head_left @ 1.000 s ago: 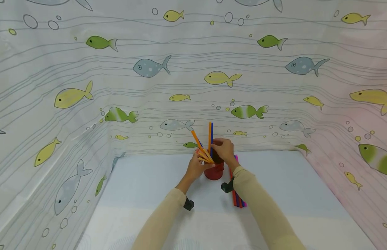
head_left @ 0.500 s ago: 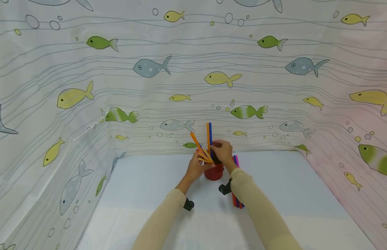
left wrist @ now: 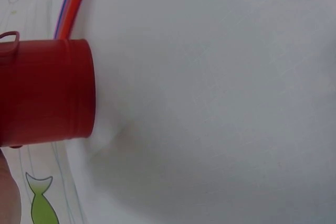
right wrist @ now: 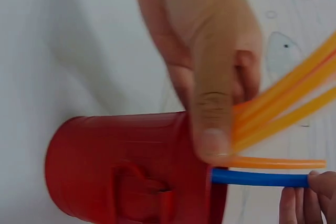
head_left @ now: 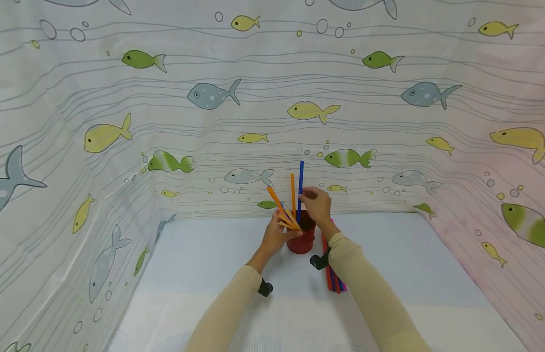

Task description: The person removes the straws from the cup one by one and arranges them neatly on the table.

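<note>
A small red bucket (head_left: 301,243) with a looped side handle stands upright on the table. My left hand (head_left: 274,234) grips a fan of orange sticks (head_left: 275,196) leaning left at the bucket's mouth; the thumb lies over the rim in the right wrist view. My right hand (head_left: 318,203) pinches an upright blue stick (head_left: 301,177) partway up its length, its lower end inside the bucket. Close beside it one orange stick (head_left: 293,190) stands in the bucket. The left wrist view catches the bucket's wall (left wrist: 50,90) and only a sliver of the left hand.
Right of the bucket, partly under the right forearm, several red, blue and pink sticks (head_left: 333,279) lie in a bundle on the white table (head_left: 202,259). A fish-patterned sheet (head_left: 272,117) hangs behind and along both sides.
The right hand dips slightly, then rises with the blue stick, whose top now stands above the orange one and has parted from it. The left hand has hardly moved.
</note>
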The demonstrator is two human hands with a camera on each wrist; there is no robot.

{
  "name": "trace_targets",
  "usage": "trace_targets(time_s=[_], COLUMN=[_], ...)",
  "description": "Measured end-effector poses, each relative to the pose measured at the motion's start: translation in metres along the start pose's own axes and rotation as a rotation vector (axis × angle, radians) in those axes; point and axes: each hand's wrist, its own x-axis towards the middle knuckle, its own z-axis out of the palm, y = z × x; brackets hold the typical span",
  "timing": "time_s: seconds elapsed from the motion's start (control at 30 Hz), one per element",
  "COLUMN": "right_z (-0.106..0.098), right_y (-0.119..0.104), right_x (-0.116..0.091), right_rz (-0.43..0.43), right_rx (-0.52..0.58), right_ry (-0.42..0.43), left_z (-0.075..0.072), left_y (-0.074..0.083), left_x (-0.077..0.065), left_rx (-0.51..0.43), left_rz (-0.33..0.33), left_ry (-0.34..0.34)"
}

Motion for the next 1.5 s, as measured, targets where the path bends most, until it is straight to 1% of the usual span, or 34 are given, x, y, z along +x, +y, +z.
trace_targets(time_s=[0.17, 0.43, 0.6, 0.7, 0.83, 0.97, 1.1, 1.33, 1.5], right_z=[-0.016, -0.041, -0.057, -0.067, -0.08, -0.092, -0.1, -0.109, -0.113], right_y=[-0.014, -0.032, -0.041, -0.043, -0.042, -0.032, -0.015, 0.017, 0.038], right_x=[0.003, 0.016, 0.02, 0.023, 0.026, 0.026, 0.021, 0.006, -0.005], right_rz=[-0.043, -0.083, -0.07, -0.06, -0.051, -0.021, 0.036, 0.15, 0.217], right_rx=[0.064, 0.193, 0.265, 0.294, 0.301, 0.249, 0.199, 0.123, 0.095], right_ry=[0.027, 0.09, 0.111, 0.124, 0.137, 0.129, 0.106, 0.099, 0.081], left_z=[0.0, 0.0, 0.001, 0.0, -0.002, -0.003, -0.004, -0.002, 0.0], left_y=[-0.004, -0.002, 0.0, 0.0, -0.001, -0.004, -0.006, -0.004, -0.002], left_x=[0.001, -0.002, -0.003, -0.003, -0.002, 0.001, 0.002, 0.001, 0.001], left_rx=[0.017, 0.027, 0.03, 0.025, 0.025, 0.029, 0.029, 0.031, 0.024], left_rz=[0.008, 0.013, 0.008, 0.007, 0.013, 0.029, 0.036, 0.04, 0.045], left_ry=[0.001, 0.01, 0.01, 0.005, 0.005, 0.0, -0.003, -0.01, -0.013])
